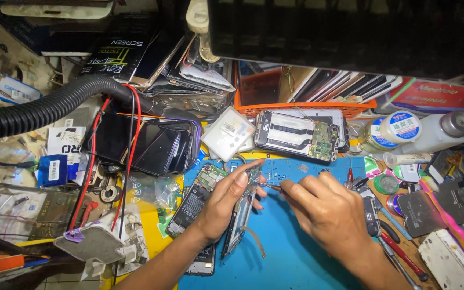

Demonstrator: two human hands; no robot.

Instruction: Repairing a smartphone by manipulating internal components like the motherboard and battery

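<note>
Left hand (222, 201) closed around the thin, rigid, opened phone frame (241, 215) by its long edges; light, likely fragile. Right hand (326, 207) pinches a slim metal tool (270, 186) near the tabletop's middle.

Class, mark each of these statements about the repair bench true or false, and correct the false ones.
1. The left hand steadies an opened phone. True.
2. The work mat is red. False: it is blue.
3. The right hand holds a thin tool pointed at the phone. True.
4. The black ribbed hose lies right of the hands. False: it lies to their left.
</note>
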